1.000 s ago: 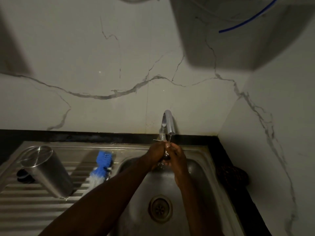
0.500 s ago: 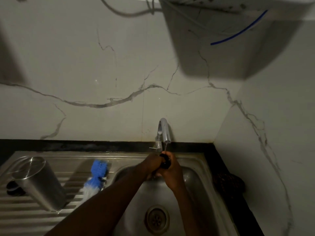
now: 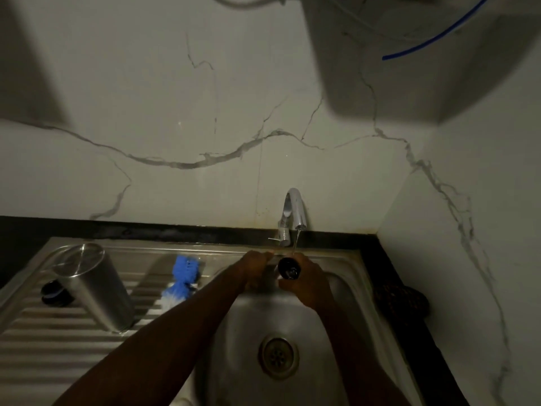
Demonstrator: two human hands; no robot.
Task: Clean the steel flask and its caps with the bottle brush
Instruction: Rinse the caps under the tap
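1. The steel flask [image 3: 93, 285] stands upside down on the ribbed draining board [image 3: 44, 341], near its back left corner, its flat base facing up.
2. A dark round cap [image 3: 55, 293] lies on the board just left of the flask, partly hidden behind it.
3. The bottle brush [image 3: 183, 278], blue and white, lies on the board's right edge beside the sink bowl [image 3: 336, 303]; the left forearm crosses over its lower end and hides it.
4. Both hands are over the back edge of the bowl, under the tap [image 3: 294, 210], from which a thin stream of water falls.
5. The right hand [image 3: 310, 284] has its fingers curled round a small black cap [image 3: 289, 268], held with its round face tilted up into the stream.
6. The left hand [image 3: 254, 271] sits just left of the black cap with fingers bent; whether it pinches the cap or only touches it cannot be told in the dim light.
7. The drain [image 3: 278, 357] sits in the middle of the bowl, between the two forearms.
8. A dark scrubber-like lump [image 3: 401, 298] rests on the black counter [image 3: 380, 253] at the bowl's right edge, near the wall corner.
9. A blue tube [image 3: 433, 38] curves across the wall at upper right.
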